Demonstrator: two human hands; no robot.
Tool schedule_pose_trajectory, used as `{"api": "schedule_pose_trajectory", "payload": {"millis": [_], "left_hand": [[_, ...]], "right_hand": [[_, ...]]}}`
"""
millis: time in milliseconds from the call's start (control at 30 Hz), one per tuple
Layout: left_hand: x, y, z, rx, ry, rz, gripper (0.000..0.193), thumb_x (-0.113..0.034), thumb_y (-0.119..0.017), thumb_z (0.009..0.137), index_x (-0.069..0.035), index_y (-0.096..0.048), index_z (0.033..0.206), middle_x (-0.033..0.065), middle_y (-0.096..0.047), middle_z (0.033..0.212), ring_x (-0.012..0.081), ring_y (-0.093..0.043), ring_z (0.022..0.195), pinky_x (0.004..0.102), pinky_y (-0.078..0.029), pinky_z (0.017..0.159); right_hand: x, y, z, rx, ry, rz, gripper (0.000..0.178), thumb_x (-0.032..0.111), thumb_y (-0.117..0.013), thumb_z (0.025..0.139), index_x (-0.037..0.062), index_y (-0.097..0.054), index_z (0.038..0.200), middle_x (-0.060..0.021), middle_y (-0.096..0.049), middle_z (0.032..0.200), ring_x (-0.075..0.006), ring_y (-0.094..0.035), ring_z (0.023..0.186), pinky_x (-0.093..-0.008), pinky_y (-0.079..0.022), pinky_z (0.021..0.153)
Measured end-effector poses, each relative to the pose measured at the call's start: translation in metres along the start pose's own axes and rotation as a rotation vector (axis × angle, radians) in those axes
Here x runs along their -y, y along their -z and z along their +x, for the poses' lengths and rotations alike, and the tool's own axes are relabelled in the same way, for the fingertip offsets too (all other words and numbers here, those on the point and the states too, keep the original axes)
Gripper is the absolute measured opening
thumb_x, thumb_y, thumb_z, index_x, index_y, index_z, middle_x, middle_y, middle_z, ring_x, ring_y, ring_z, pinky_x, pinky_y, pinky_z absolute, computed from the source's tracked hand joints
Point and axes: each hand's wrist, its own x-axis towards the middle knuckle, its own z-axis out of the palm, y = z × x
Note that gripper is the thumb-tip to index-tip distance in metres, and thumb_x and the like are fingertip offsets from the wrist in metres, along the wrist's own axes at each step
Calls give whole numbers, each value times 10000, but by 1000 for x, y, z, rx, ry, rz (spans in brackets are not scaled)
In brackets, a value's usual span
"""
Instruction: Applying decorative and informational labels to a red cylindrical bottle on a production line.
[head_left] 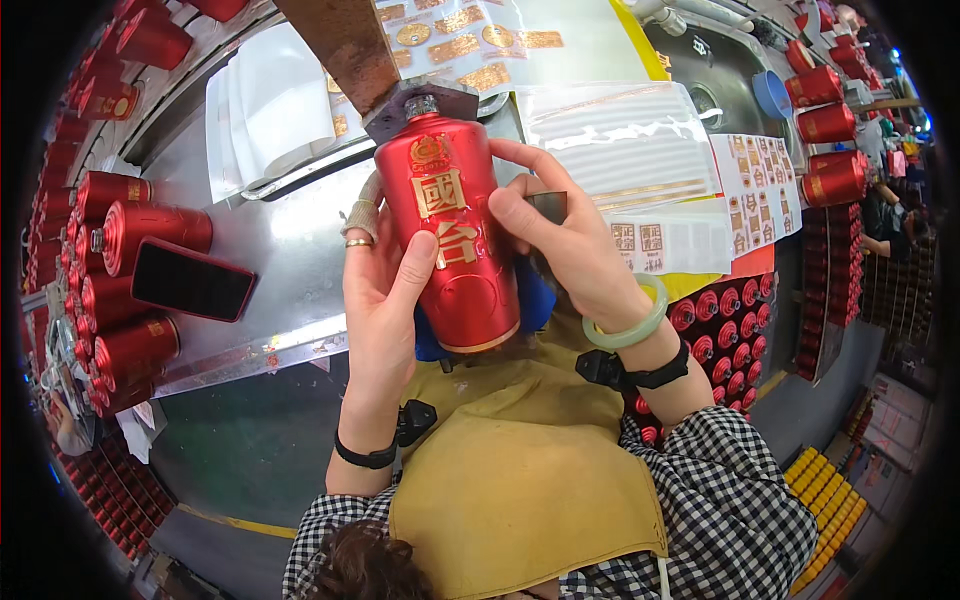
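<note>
A glossy red bottle (462, 290) with gold raised characters and a gold emblem lies tilted in front of me, its neck at a rusty metal bracket (350, 50). My left hand (385, 275) wraps its left side, thumb pressed over the lower gold character; a finger wears a pale wrap and another a gold ring. On the other side, my right hand (570, 225) grips the bottle with thumb and forefinger at its edge. Between those fingers shows a dark flat piece (547, 207), whose kind I cannot make out. Something blue (537, 298) sits behind the bottle's base.
Sheets of gold stickers (755, 190) and clear film (610, 140) cover the bench's right side. A phone (193, 280) leans by several red bottles (155, 235) at left. A sink (705, 75) with a blue bowl (771, 95) is at far right; crated red bottles (725, 330) stand below.
</note>
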Motion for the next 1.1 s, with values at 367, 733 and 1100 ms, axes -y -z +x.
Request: {"api": "schedule_pose_trajectory", "payload": {"millis": [367,733,1100], "left_hand": [[-2,0,0,-7,14,-5,663,-111,-628,1062,-20,-281,1619,158,-501,1538,224,-528,1392,387,-457,1153],[0,3,-2,62,-55,69,733,-53,-661,1026,-23,-245,1628,151,-473,1548,228,-499,1415,394,-443,1168],[2,4,-2,43,-16,51,791,-36,-705,994,-11,-233,1628,153,-461,1561,222,-491,1419,392,-435,1176]], "right_hand": [[1,0,0,-9,3,-60,590,166,-752,992,-6,-487,1490,47,-575,910,-30,-551,891,-209,-462,803],[42,8,3,-109,622,-651,330,-86,-608,949,32,-672,1249,-114,-711,1093,-215,-647,1124,-334,-546,928],[82,-21,46,43,1235,-1266,372,-50,-700,828,50,-746,1183,-87,-737,1020,-296,-634,924,-389,-543,802]]}}
